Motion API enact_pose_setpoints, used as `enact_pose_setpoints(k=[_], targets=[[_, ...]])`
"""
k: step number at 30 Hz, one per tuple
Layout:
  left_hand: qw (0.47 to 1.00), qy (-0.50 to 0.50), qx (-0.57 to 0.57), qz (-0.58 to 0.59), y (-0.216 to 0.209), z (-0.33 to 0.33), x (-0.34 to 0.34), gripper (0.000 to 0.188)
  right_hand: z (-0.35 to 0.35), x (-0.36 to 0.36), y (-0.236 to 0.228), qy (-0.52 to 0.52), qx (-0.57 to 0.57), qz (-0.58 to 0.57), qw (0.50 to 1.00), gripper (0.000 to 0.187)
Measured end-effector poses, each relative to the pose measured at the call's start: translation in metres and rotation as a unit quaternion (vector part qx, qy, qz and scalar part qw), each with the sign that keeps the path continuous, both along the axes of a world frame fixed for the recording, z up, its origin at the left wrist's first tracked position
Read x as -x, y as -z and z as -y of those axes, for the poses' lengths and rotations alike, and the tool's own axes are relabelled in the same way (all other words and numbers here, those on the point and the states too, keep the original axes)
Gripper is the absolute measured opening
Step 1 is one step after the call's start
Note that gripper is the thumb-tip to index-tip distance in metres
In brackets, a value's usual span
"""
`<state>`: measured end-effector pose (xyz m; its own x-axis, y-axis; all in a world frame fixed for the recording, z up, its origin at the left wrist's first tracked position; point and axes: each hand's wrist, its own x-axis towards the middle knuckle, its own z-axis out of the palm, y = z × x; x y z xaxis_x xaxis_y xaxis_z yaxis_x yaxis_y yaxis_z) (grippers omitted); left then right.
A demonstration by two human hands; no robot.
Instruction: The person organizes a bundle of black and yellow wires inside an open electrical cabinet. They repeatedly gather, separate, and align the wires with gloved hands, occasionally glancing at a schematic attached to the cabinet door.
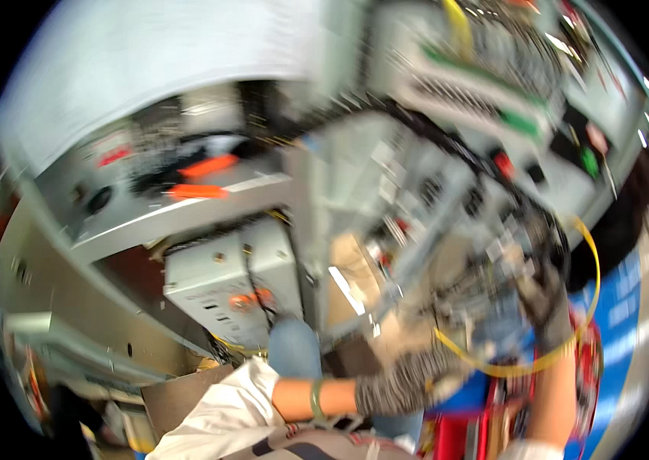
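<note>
1. Left hand [397, 383]: gloved, forearm bare with a green bracelet [315, 399] at the wrist. It reaches toward the yellow cable [539, 360]; blur hides whether its fingers grasp it.
2. Right hand [545, 295]: gloved, raised against the blurred equipment chassis [416, 199]. Its grip cannot be determined.
3. Yellow cable: loops from below the left hand, around the right forearm, up past the right hand.
4. Grey box [225, 284]: left of the chassis, beneath a shelf [179, 211] carrying orange-handled tools [202, 180].
</note>
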<state>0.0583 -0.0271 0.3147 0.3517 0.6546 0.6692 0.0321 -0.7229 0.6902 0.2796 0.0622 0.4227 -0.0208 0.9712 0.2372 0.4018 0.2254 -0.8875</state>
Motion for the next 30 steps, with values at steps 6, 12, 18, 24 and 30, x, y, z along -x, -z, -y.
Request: enact_pose_setpoints(k=[6,12,18,24,30], targets=[[0.993,-0.029,-0.105,0.038,-0.046,-0.04,-0.014,0.034,-0.001,0.004,-0.019,-0.064,0.008,0.018,0.998,0.029],[0.992,-0.086,-0.088,0.014,-0.043,-0.078,-0.028,0.045,0.006,0.004,-0.03,-0.077,0.038,0.025,0.996,0.031],[0.987,-0.021,0.123,0.099,-0.05,-0.106,-0.044,0.04,0.003,0.002,-0.032,-0.09,0.074,-0.003,0.993,0.03],[0.956,0.073,0.268,0.09,-0.062,-0.114,-0.041,0.025,0.007,0.003,-0.037,-0.114,0.066,-0.016,0.991,0.032],[0.953,0.038,0.281,0.11,-0.068,-0.113,-0.039,0.024,0.007,0.004,-0.035,-0.083,0.076,-0.032,0.993,0.027]])
